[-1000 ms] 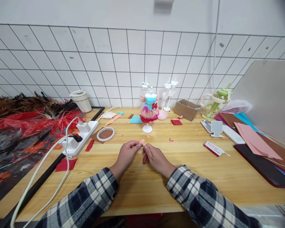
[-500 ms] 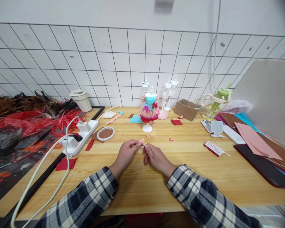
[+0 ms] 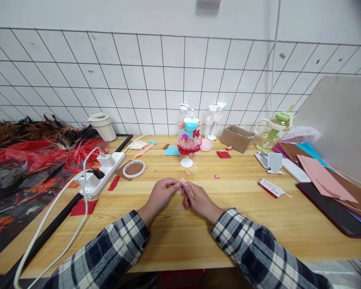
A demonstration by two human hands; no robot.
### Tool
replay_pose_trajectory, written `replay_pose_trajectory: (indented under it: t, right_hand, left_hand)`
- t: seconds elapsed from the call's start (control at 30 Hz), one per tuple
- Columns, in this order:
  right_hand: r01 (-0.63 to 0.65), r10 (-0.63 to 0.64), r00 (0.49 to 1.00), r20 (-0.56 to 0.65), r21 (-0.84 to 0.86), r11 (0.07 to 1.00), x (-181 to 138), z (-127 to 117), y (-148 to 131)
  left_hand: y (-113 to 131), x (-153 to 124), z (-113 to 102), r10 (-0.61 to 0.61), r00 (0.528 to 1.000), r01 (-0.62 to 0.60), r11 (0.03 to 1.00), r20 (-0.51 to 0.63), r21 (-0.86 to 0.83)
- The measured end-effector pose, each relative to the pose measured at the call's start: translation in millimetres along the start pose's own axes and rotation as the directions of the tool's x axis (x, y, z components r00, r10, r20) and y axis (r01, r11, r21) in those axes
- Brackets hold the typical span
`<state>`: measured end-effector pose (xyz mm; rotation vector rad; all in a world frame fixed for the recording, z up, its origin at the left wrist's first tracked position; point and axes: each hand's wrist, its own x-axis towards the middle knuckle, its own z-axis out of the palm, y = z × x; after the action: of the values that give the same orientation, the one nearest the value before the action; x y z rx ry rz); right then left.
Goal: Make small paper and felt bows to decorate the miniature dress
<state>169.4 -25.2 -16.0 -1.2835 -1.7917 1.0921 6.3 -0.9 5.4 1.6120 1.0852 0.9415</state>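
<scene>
My left hand (image 3: 161, 195) and my right hand (image 3: 198, 198) meet at the middle of the wooden table (image 3: 180, 237). Both pinch a tiny pink scrap (image 3: 182, 181) between fingertips, just above the tabletop. Beyond them stands a small mannequin (image 3: 189, 138) in a blue, pink and red dress on a white stand. Another pink scrap (image 3: 187, 173) lies between the hands and the stand.
A white power strip (image 3: 100, 173) with cable lies at the left, by a tape ring (image 3: 134, 169) and red scraps (image 3: 82, 208). Feathers and red plastic (image 3: 33, 148) pile at far left. Cardboard box (image 3: 236, 139), bottle (image 3: 272, 132), phone stand (image 3: 274, 162) and coloured sheets (image 3: 321, 172) fill the right.
My right hand has closed in on the left one, and its fingertips now pinch the pink scrap too. The hands otherwise stay in the same spot.
</scene>
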Motion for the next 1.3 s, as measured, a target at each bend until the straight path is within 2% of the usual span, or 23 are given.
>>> replay_pose_trajectory:
  t: [0.17,0.33,0.53,0.57,0.63,0.7,0.73,0.77,0.83,0.93,1.03,1.17,1.3]
  right_hand:
    - [-0.007,0.008,1.0,-0.013,0.047,0.999,0.3,0.9,-1.3]
    - [-0.11,0.106,0.994,0.036,0.158,0.981,-1.8,2.3,-2.5]
    - [-0.109,0.102,0.993,0.05,0.154,0.982,-1.3,4.0,-0.9]
    - [-0.087,0.085,0.996,0.017,0.137,0.987,0.3,2.4,0.2]
    - [-0.027,0.044,0.986,-0.163,0.106,0.994,5.1,-4.1,3.2]
    - [0.001,0.047,0.915,-0.4,0.118,0.993,10.5,-14.3,6.7]
    - [-0.008,0.078,0.881,-0.467,0.15,0.989,12.7,-19.8,8.2]
    - [-0.024,0.111,0.871,-0.478,0.184,0.983,14.2,-24.9,9.2]
    - [-0.062,0.141,0.919,-0.368,0.219,0.974,15.2,-32.0,9.5]
    - [-0.026,0.069,0.971,-0.229,0.187,0.982,12.4,-31.7,6.6]
    - [0.03,0.012,0.977,-0.214,0.192,0.981,9.3,-23.3,3.2]
    - [0.012,0.015,0.989,-0.148,0.185,0.983,8.9,-16.5,0.3]
    - [0.01,0.031,0.969,-0.245,0.164,0.986,10.0,-19.7,-3.1]
  left_hand:
    - [-2.9,1.0,-0.2,0.014,1.0,-0.014,1.0,-0.002,0.002]
    - [-2.7,1.8,0.2,-0.009,1.0,0.009,1.0,0.001,-0.012]
    - [-6.3,3.2,-0.2,-0.048,0.999,0.046,0.995,-0.013,-0.089]
    - [-7.4,3.5,-0.7,-0.069,0.997,0.065,0.99,-0.027,-0.121]
    - [-9.2,4.0,-1.9,-0.119,0.992,0.108,0.975,-0.045,-0.194]
    - [-10.0,4.2,-3.0,-0.156,0.987,0.142,0.953,-0.034,-0.266]
    - [-10.1,4.1,-3.3,-0.162,0.987,0.152,0.943,-0.011,-0.297]
    - [-10.0,4.0,-3.5,-0.163,0.986,0.16,0.932,0.017,-0.326]
    - [-9.6,3.4,-3.1,-0.166,0.983,0.184,0.901,0.08,-0.393]
    - [-10.0,2.1,-1.9,-0.161,0.972,0.225,0.851,0.173,-0.474]
    - [-11.7,1.2,-1.0,-0.123,0.965,0.218,0.867,0.231,-0.448]
    - [-13.2,1.2,-0.1,-0.138,0.957,0.221,0.915,0.253,-0.336]
    - [-10.1,0.9,1.2,-0.167,0.972,0.213,0.926,0.168,-0.311]
